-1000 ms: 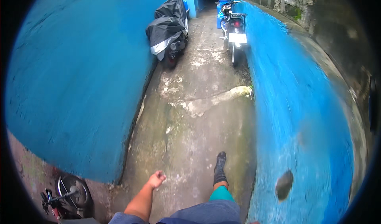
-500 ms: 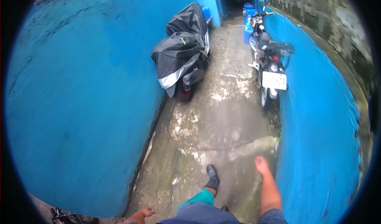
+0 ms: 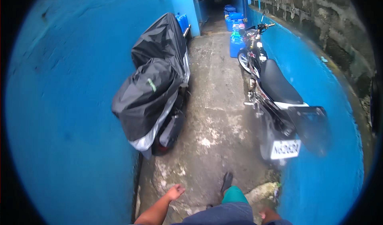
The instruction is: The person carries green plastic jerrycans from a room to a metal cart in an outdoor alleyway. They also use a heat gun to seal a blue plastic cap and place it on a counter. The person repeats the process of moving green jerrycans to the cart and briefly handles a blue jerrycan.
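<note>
My left hand [image 3: 174,192] swings forward over the wet concrete path, fingers loosely bent and partly apart, with nothing in it. It is nearest to the rear of a motorcycle under a black and silver cover [image 3: 153,89], but does not touch it. Low in the picture, my right hand [image 3: 266,215] hangs beside my body behind the parked black motorcycle [image 3: 279,81]. Its fingers are mostly hidden, and I see nothing held. One dark boot [image 3: 227,181] shows ahead of me, below green shorts [image 3: 235,195].
Blue walls [image 3: 72,105] bound the narrow path [image 3: 211,81] on both sides. Bare concrete blocks [image 3: 319,21] rise above the right wall. Several blue plastic jugs [image 3: 237,45] stand beyond the right motorcycle, near a dark passage [image 3: 215,3]. More blue containers [image 3: 182,22] sit past the covered motorcycle.
I have moved forward along the path, and both motorcycles appear closer. My left hand has swung forward; my right hand has dropped back toward the lower edge.
</note>
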`<state>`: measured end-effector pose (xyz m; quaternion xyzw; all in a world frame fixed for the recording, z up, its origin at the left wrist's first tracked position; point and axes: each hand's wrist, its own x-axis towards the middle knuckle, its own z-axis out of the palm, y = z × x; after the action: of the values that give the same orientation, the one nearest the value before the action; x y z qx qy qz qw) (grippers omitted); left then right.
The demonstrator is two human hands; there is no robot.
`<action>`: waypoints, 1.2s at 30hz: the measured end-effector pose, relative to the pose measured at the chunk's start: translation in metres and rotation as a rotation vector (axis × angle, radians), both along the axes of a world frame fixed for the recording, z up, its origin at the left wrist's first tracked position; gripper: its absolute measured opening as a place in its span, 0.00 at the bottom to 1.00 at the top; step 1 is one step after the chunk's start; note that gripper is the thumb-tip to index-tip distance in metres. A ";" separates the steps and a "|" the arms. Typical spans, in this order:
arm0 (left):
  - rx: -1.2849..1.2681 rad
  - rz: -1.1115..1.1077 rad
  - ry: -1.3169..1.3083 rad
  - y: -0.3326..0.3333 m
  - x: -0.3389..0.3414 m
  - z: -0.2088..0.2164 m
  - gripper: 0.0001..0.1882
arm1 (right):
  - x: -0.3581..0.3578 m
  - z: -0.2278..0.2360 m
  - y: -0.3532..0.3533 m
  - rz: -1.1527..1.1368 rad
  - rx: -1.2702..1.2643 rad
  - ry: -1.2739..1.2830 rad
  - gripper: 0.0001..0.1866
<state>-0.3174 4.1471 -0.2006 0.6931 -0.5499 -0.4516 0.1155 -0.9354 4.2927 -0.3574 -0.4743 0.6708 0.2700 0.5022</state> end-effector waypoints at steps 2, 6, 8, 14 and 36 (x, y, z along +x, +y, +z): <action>-0.006 0.051 0.255 -0.120 -0.011 0.022 0.32 | 0.005 -0.023 -0.046 -0.087 -0.068 0.000 0.12; 0.107 0.191 0.215 -0.290 -0.012 0.055 0.32 | 0.049 -0.027 -0.213 0.078 -0.361 0.086 0.11; 0.285 0.234 0.185 -0.344 -0.006 0.073 0.33 | 0.079 -0.012 -0.337 0.249 -0.590 0.109 0.10; 0.603 0.427 0.293 -0.494 0.005 0.131 0.32 | 0.215 0.098 -0.835 0.179 -0.907 -0.321 0.14; 0.410 0.442 0.602 -1.498 -0.005 0.146 0.19 | 0.109 0.104 -1.481 0.120 -0.371 0.153 0.16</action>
<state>-0.3220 2.6490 -0.0550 0.6402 -0.2285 -0.6982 0.2247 -0.8259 2.8116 -0.2533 -0.5759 0.7157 0.2064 0.3370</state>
